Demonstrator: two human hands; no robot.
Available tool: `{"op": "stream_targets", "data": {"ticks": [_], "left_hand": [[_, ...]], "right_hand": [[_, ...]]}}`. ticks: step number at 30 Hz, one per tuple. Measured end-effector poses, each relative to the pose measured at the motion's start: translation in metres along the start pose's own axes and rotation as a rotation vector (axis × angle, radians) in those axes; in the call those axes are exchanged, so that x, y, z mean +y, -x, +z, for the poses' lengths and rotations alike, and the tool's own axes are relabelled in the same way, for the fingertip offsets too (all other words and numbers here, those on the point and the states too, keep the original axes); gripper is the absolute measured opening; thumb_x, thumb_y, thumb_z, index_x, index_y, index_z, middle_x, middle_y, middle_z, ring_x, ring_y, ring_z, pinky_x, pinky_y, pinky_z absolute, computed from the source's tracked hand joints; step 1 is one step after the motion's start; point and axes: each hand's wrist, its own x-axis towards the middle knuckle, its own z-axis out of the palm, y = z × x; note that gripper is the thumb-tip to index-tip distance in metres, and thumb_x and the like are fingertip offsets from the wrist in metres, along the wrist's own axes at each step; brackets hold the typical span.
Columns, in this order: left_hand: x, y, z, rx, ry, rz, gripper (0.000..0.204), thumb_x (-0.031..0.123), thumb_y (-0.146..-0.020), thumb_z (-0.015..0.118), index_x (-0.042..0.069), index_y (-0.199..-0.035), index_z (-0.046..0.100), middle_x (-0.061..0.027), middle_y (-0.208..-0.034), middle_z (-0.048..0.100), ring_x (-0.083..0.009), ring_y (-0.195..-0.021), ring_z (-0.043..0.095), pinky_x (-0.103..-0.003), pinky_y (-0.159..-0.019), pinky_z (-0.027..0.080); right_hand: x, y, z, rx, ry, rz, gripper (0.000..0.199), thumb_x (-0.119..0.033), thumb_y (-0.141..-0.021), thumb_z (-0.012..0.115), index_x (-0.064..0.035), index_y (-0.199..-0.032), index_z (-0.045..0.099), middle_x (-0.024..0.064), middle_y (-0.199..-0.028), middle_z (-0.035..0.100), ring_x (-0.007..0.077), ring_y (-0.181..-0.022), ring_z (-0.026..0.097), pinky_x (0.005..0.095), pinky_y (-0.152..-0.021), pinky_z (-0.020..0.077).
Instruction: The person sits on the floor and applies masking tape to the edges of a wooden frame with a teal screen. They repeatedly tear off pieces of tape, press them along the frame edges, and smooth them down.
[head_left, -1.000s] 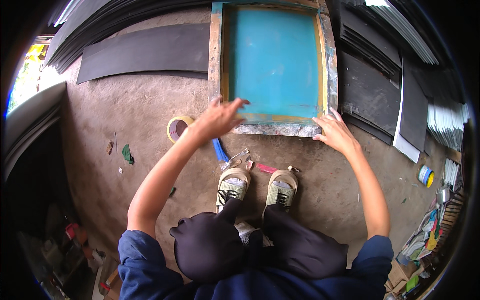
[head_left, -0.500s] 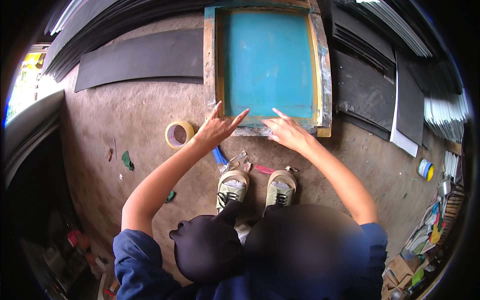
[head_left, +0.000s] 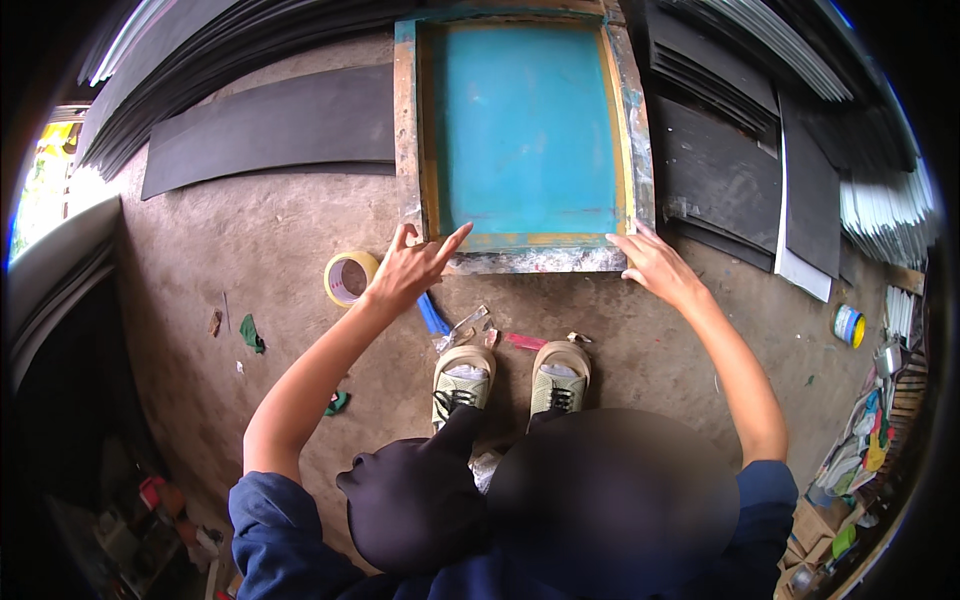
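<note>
Frame (head_left: 540,261), wooden, paint-stained, with teal mesh (head_left: 525,130) inside, sits straight in front of the person, near rail toward the body; what's under it, can't tell. Left hand (head_left: 405,272) at the frame's near-left corner, back of hand up, fingers (head_left: 460,235) spread apart over the corner; gripping or just resting, cannot tell. Right hand (head_left: 662,270) at the frame's near-right corner, back up, fingers splayed over the wood; firm grip or light touch, cannot tell here either

Tape (head_left: 371,267), yellowish roll, on the floor (head_left: 640,370) left of the frame's near-left corner, apart from it, just beside the left wrist. Blue strip (head_left: 433,316) on the body side of the frame, near that same corner; clear scrap (head_left: 470,322) by the strip, pink scrap (head_left: 525,341) more to the right, both on the body side of the frame. Shoes (head_left: 462,385), pale with black laces, further out from the near rail on that side. Green scrap (head_left: 251,334) well left of the frame, past the tape

Black sheet (head_left: 270,130) left of the frame, its right end up against or under the left rail, can't tell which. Dark sheets (head_left: 720,160) piled right of the frame, white stack (head_left: 885,210) beyond those. Pot (head_left: 849,326), blue and yellow, on the floor well right of the frame; clothes over the lap partly blurred
</note>
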Motion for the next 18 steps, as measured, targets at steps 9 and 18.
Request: {"op": "stream_targets", "data": {"ticks": [9,18], "left_hand": [[-0.021,0.017,-0.008,0.395,0.272,0.022,0.035,0.022,-0.071,0.070,0.013,-0.103,0.059,-0.0010,-0.090,0.061,-0.0182,-0.090,0.056,-0.033,-0.088,0.039],[-0.020,0.017,-0.005,0.554,0.266,0.052,0.011,0.017,-0.072,0.068,0.012,-0.080,0.063,0.0015,-0.075,0.060,-0.0149,-0.076,0.056,-0.030,-0.070,0.043]], "right_hand": [[0.011,0.025,-0.010,0.262,-0.088,0.063,0.026,-0.004,-0.070,0.067,-0.0035,-0.094,0.056,0.0086,-0.092,0.055,0.0259,-0.092,0.051,0.0367,-0.081,0.0422],[0.009,0.012,-0.002,0.356,-0.083,-0.013,0.011,0.001,-0.069,0.066,-0.0010,-0.078,0.059,0.0070,-0.076,0.056,0.0229,-0.077,0.054,0.0337,-0.069,0.0447]]}}
